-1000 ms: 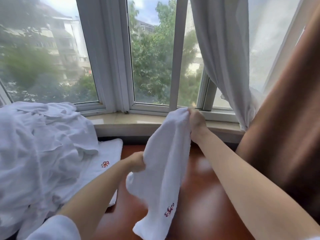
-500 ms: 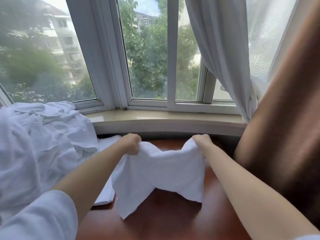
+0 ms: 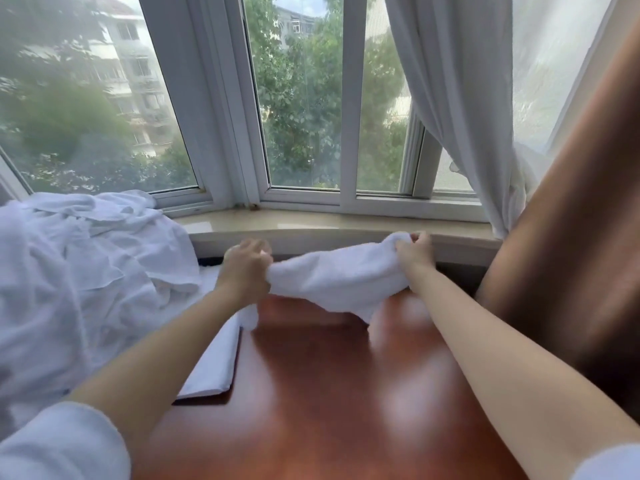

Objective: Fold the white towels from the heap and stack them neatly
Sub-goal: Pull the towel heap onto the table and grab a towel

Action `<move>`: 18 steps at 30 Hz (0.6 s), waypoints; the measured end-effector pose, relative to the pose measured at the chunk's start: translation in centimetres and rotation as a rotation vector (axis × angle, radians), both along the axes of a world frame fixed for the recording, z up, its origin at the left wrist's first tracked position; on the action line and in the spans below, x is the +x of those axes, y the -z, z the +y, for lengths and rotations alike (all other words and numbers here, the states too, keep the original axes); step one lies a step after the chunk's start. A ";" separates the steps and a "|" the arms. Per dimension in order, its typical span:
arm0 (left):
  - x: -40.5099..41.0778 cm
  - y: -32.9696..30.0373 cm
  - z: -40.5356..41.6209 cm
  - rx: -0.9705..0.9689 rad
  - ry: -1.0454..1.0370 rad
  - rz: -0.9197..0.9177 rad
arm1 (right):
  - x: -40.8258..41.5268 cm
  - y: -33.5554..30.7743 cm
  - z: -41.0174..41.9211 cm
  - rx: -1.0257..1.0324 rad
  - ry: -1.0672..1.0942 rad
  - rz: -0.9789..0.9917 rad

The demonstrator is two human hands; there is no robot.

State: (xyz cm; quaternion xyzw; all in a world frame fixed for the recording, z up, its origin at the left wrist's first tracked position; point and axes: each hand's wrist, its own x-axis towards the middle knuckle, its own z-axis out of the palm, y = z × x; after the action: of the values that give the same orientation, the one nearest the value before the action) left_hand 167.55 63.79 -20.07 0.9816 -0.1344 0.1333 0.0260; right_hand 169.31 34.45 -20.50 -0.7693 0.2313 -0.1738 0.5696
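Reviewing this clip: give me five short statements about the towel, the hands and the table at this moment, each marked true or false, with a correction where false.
1. Both hands grip the same white towel. True: the left hand and the right hand each hold one end.
2. The towel lies flat on the table. False: it hangs stretched between the hands above the wooden table.
3. The heap of white towels sits on the person's left. True.
4. A folded towel lies beside the heap. True.
5. The brown curtain hangs on the left. False: it hangs on the right.
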 end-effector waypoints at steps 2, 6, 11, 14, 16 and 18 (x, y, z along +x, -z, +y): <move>-3.4 4.3 -0.4 0.107 0.001 0.455 | -2.1 3.7 -1.0 -0.166 -0.165 0.281; -8.4 9.2 -2.2 0.304 -0.002 0.963 | -6.3 8.2 -2.4 -0.555 -0.571 0.814; -9.7 6.2 -5.5 0.409 -0.099 1.153 | -8.7 6.3 -3.1 -0.575 -0.858 1.105; -9.1 2.3 -6.4 0.372 -0.146 1.348 | -9.1 4.2 -3.5 -0.511 -0.868 1.159; -8.7 -0.5 -6.6 0.247 -0.230 1.451 | -8.6 2.7 -3.9 -0.415 -0.790 1.100; -7.7 -3.2 -6.6 0.121 -0.219 1.500 | -8.0 0.3 -4.0 -0.430 -0.782 1.089</move>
State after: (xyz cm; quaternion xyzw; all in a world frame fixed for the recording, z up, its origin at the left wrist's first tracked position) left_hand 159.83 57.16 -16.88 0.8167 0.0102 -0.5753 0.0433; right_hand 161.32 30.45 -20.85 -0.8692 0.1507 0.4118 0.2286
